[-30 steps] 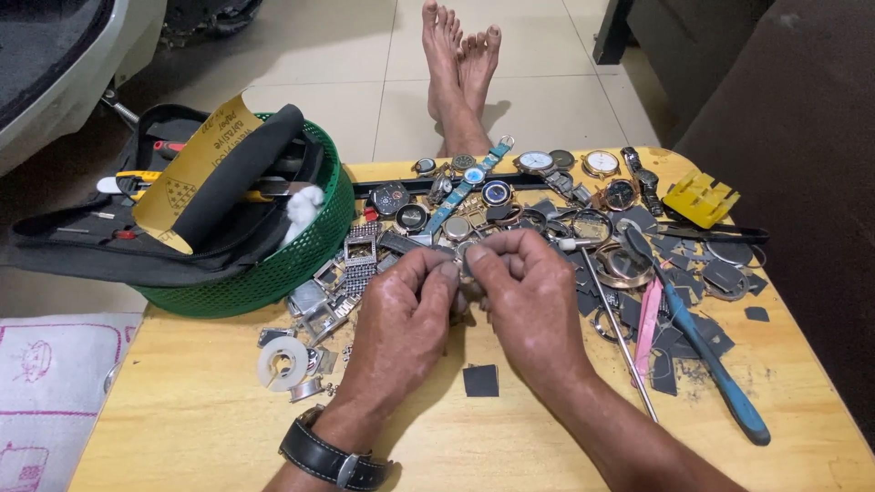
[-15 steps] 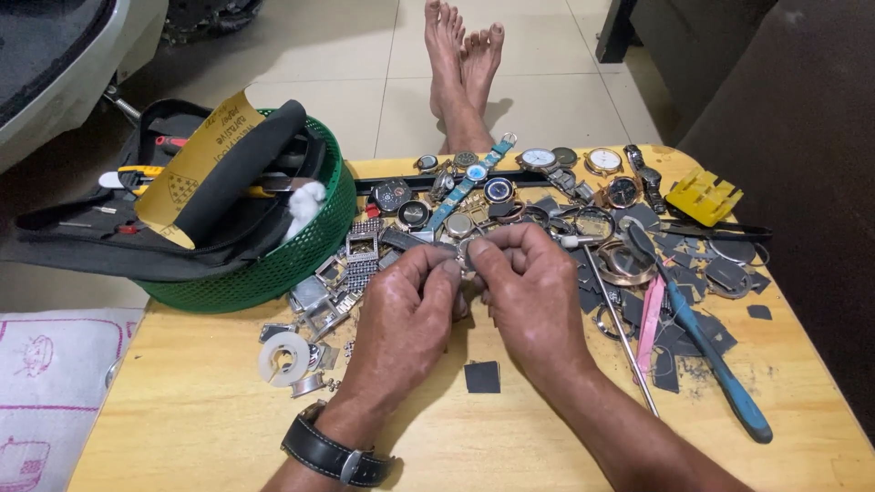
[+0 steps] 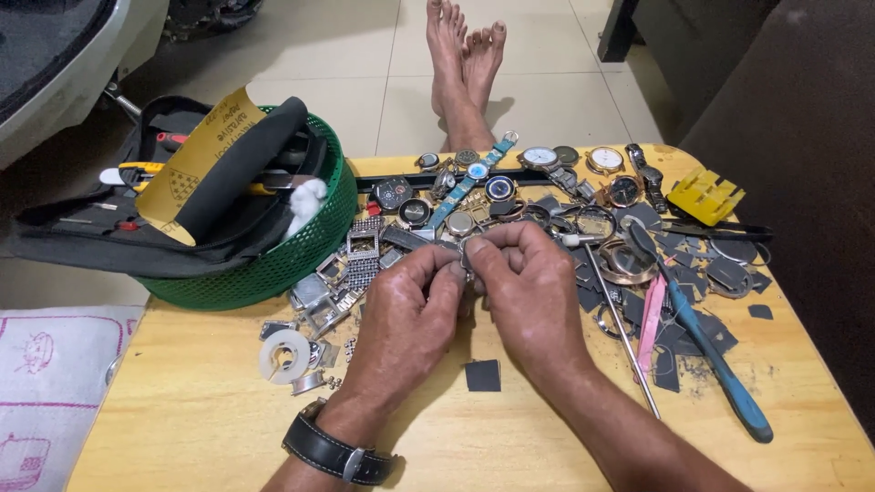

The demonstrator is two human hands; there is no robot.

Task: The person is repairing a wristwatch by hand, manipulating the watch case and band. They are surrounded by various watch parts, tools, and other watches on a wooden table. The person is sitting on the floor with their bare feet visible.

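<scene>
Mid-job: left hand (image 3: 406,305) and right hand (image 3: 524,287) pinching a small metal watch part (image 3: 467,258), perhaps a strap link, watches (image 3: 538,157) lying unsorted beyond.

Between my hands the small watch part (image 3: 468,255) is shiny bare metal. My table (image 3: 182,410) is pale varnished wood, smooth and faintly glossy. The basket (image 3: 310,246) is green plastic mesh, the sandpaper sheet (image 3: 196,164) yellow-backed paper, my wrist strap (image 3: 333,449) matt black leather.
</scene>
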